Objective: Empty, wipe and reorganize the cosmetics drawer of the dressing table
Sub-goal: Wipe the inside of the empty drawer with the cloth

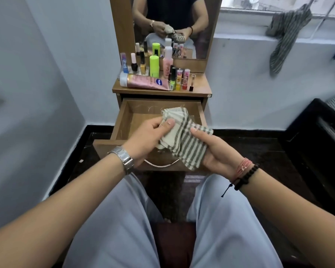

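Both hands hold a striped cloth (184, 138) above the open drawer (128, 120). Left hand (149, 136) grip: thumb pinches cloth. Right hand (219, 151) grip: thumb and fingers pinch cloth. Beyond, cosmetics (155, 74) stand on the desk (199, 86) below the mirror (172, 22).

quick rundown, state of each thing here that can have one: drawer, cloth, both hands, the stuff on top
drawer: pulled open, nothing seen inside
striped cloth: crumpled, held above the drawer by both hands
left hand: fingers curled, gripping the cloth
right hand: holding the cloth, thumb on top
pink tube: lying on its side on the tabletop
green bottle: upright, capped
second striped cloth: draped over the window ledge
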